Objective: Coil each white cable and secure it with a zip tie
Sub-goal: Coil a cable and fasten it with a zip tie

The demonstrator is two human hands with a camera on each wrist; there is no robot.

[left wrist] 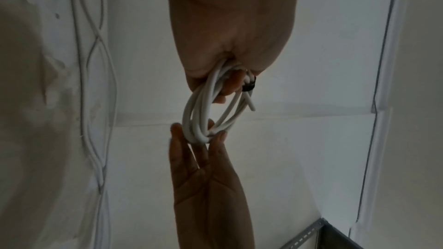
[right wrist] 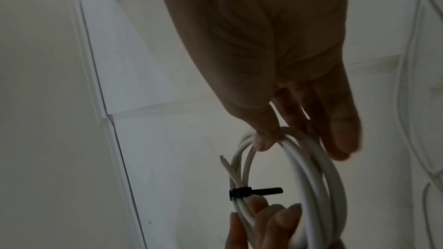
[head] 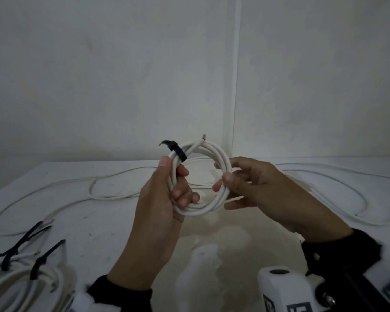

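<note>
A coiled white cable (head: 221,156) is held up above the table between both hands. A black zip tie (head: 178,152) wraps its upper left part, with the tail sticking out to the left. My left hand (head: 173,180) grips the coil's left side just below the tie, thumb up along the strands. My right hand (head: 223,179) pinches the right side between thumb and fingers. In the left wrist view the coil (left wrist: 194,113) hangs from my left hand (left wrist: 230,82). The right wrist view shows the zip tie (right wrist: 242,192) closed round the strands beside a cut cable end.
Two more coiled cables (head: 20,273) with black zip ties lie at the near left of the white table (head: 99,221). Loose white cables (head: 95,183) snake across the table on the left and on the right (head: 347,183). A wall corner stands behind.
</note>
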